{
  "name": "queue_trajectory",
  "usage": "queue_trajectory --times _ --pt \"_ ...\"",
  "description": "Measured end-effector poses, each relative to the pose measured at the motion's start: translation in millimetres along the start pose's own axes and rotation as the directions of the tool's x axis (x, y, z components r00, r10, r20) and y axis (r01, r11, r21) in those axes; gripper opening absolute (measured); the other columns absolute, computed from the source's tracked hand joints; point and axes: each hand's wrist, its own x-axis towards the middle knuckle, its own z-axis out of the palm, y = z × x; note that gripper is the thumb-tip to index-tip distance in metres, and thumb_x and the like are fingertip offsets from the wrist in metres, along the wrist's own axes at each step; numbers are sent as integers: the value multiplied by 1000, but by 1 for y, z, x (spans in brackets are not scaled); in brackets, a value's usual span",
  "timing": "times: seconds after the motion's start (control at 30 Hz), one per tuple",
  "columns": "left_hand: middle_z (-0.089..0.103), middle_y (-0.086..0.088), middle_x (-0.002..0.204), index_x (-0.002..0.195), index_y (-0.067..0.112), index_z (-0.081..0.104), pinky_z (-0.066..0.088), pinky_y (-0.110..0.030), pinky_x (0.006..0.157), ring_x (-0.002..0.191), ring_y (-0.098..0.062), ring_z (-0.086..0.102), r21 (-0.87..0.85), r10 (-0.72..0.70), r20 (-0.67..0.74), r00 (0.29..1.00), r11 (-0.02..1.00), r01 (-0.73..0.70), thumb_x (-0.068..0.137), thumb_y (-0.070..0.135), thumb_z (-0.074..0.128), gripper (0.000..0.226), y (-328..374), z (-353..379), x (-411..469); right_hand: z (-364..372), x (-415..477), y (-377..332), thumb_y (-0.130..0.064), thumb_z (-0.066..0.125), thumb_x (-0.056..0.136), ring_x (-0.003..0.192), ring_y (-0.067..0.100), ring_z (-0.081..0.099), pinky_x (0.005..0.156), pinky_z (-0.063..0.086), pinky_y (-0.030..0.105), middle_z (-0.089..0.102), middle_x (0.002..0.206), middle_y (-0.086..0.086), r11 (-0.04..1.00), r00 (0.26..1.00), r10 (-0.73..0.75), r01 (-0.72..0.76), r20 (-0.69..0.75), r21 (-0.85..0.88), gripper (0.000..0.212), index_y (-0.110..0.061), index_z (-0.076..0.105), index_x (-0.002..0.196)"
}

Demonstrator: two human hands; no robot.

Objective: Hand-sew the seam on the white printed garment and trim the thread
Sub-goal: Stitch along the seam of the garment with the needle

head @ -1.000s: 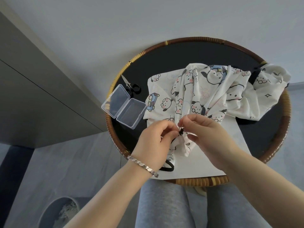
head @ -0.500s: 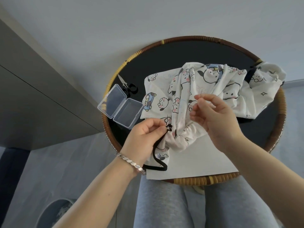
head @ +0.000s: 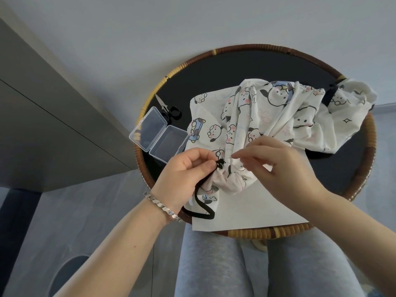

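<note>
Grey trousers (head: 214,264) fill the nearest ground, and just beyond the knees runs the woven rim of a round dark table (head: 257,233). A white paper sheet (head: 257,206) lies on its near side, with a loop of black strap (head: 202,207) trailing over the sheet's left corner. Above the loop the left hand (head: 186,174), a silver bracelet (head: 162,205) at its wrist, pinches the gathered edge of the white printed garment (head: 267,116) right where the strap joins the cloth. The right hand (head: 278,168) is just beside it, thumb and forefinger closed on what looks like a fine needle (head: 231,157) – too thin to be sure, and no thread shows. The rest of the garment is heaped across the table's middle and far right side.

The step in hand seems to be placing a stitch at the strap join. To do it well, the left pinch should hold the gathers flat and firm, the point should enter close beside the black join, and the pull should be gentle so the cloth does not pucker further.

Farther left, a clear plastic box (head: 158,133) lies hinged open – both halves appear bare. Behind it rest small black-handled scissors (head: 170,109), untouched and ready for trimming.
</note>
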Motion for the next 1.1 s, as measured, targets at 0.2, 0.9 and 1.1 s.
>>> queue_trajectory --times 0.2,0.9,1.1 --pt "67 7 65 65 30 70 50 -33 73 73 -17 60 42 14 6 1000 999 -14 84 5 58 34 0 -1 -1 5 3 3 -19 52 84 79 1 52 68 39 6 56 84 -7 999 999 -34 34 14 -8 22 -22 73 92" --pt "66 8 61 68 24 63 52 -18 59 62 -8 61 288 40 93 995 955 -65 83 5 60 24 7 0 2 7 -3 10 5 54 77 68 24 57 55 47 28 59 84 11 897 929 -363 368 70 -245 28 -7 71 95" --pt "69 7 62 64 22 69 52 -16 61 61 -5 63 113 -1 76 997 994 -8 73 8 68 17 7 -1 4 11 -3 11 -10 49 88 83 1 48 76 40 7 57 89 2 946 948 -318 316 -15 -70 22 -5 70 95"
